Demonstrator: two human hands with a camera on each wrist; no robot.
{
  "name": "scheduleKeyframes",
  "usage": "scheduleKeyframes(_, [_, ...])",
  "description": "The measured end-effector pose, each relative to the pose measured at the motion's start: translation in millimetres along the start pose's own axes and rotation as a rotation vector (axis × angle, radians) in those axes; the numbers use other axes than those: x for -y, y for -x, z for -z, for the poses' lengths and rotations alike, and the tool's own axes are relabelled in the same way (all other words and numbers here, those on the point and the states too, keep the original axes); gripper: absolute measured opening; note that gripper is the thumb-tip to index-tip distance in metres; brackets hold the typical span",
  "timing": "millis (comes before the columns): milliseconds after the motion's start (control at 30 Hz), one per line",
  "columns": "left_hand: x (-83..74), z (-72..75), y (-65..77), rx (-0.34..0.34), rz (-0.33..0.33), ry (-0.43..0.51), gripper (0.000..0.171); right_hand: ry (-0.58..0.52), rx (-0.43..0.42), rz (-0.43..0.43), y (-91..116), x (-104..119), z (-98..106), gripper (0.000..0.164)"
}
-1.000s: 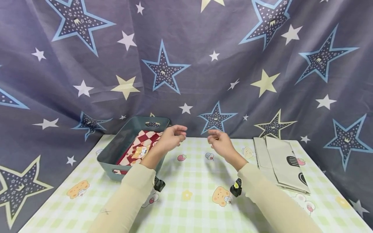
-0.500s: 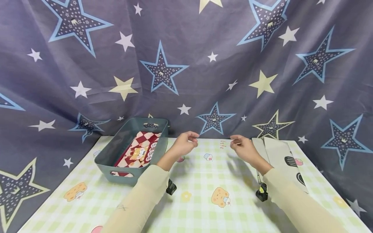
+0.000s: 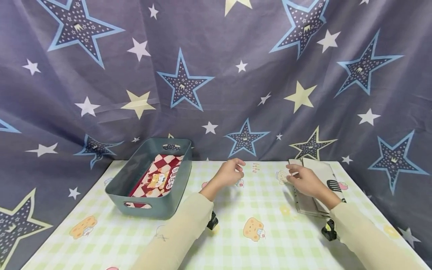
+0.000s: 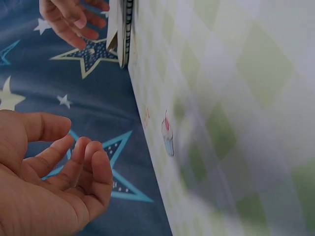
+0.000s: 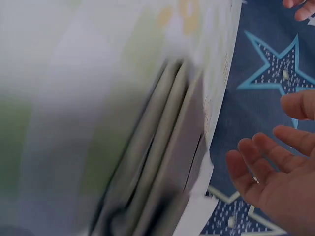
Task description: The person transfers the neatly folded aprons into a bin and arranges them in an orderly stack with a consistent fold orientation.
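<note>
My left hand (image 3: 229,173) hovers over the middle of the table with its fingers loosely bent and nothing in them. To the right, my right hand (image 3: 305,180) overlaps a folded pale beige cloth item (image 3: 323,170) with black printed marks; its fingers are also loosely bent around nothing. In the right wrist view, the stacked layers of the folded cloth item (image 5: 170,142) show beside the right hand (image 5: 280,167), apart from its fingers. The left wrist view has the left hand (image 4: 64,172) with its palm bare.
A grey-green plastic bin (image 3: 148,208) with handle slots stands at the left. Inside it lies a red-and-cream checked cloth item (image 3: 158,176) with a cartoon dog print. A green checked tablecloth (image 3: 236,247) covers the table, and a star-patterned curtain (image 3: 216,97) hangs behind.
Both hands have moved rightward, the left from beside the bin to mid-table, the right to over the folded beige cloth item. The view has shifted slightly.
</note>
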State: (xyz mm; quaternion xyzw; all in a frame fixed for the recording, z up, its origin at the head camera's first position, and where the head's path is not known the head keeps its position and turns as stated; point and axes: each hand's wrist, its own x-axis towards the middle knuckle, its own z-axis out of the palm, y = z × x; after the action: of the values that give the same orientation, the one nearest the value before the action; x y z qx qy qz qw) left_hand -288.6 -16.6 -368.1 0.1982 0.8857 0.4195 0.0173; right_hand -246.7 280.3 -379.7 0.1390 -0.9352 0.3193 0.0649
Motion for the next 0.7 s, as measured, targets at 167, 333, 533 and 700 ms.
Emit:
scheduleKeyframes(167, [-5.3,-14.6,-4.7,0.038,0.000,0.017,0.041,0.167,0.001,0.055,11.8,-15.2,12.0,0.048])
scheduleKeyframes(333, [-9.5,-29.7,-9.8,0.056,-0.011,-0.048,0.042,0.356,0.016,0.105,22.8,-27.2,20.3,0.051])
scheduleKeyframes(533, [-20.9,-46.8,-15.2,0.091,-0.048,-0.061,0.043,0.525,0.066,0.007,34.7,-40.0,27.6,0.055])
scheduleKeyframes(700, [-28.9,-61.6,-19.8,0.102,-0.049,-0.040,0.039,0.574,0.076,-0.072,39.3,-51.4,33.8,0.056])
